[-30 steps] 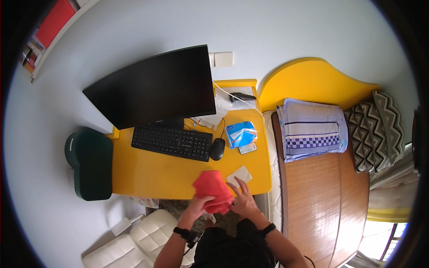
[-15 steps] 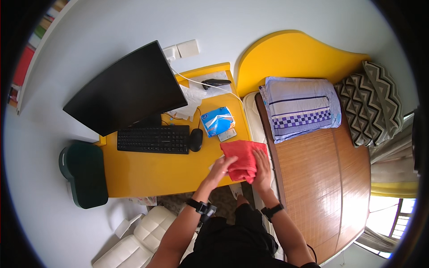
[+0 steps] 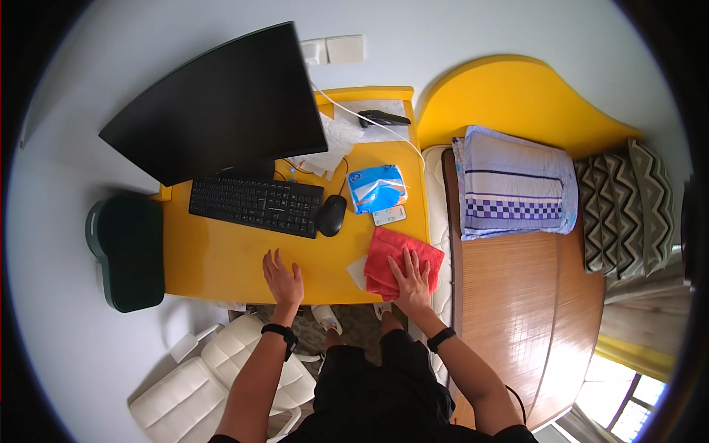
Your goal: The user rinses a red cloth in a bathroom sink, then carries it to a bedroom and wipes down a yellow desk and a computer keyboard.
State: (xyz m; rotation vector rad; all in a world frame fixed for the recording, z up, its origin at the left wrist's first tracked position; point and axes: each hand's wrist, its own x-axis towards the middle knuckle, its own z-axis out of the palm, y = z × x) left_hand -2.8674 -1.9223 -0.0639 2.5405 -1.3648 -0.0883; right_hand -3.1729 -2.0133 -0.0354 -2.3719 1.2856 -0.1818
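A folded red cloth (image 3: 381, 260) lies at the right front corner of the yellow desk (image 3: 221, 258). Fingers spread, my right hand (image 3: 413, 284) rests flat on top of it. Part of a white sheet (image 3: 357, 272) sticks out from under the cloth's left side. My left hand (image 3: 283, 283) is open and holds nothing, over the desk's front edge below the keyboard (image 3: 255, 204). Just beyond the cloth are a small white remote-like item (image 3: 389, 215) and a blue-and-white soft packet (image 3: 377, 189).
A large black monitor (image 3: 221, 103) stands at the back left, with a black mouse (image 3: 331, 215) beside the keyboard. Left of the desk is a dark green padded seat (image 3: 131, 255). A cream chair (image 3: 185, 399) stands near left. To the right, the bed (image 3: 509, 295) carries folded bedding (image 3: 513, 173).
My left hand has let go of the red cloth and moved left. The cloth, held in both hands before, now lies on the desk under my right hand. The view has shifted.
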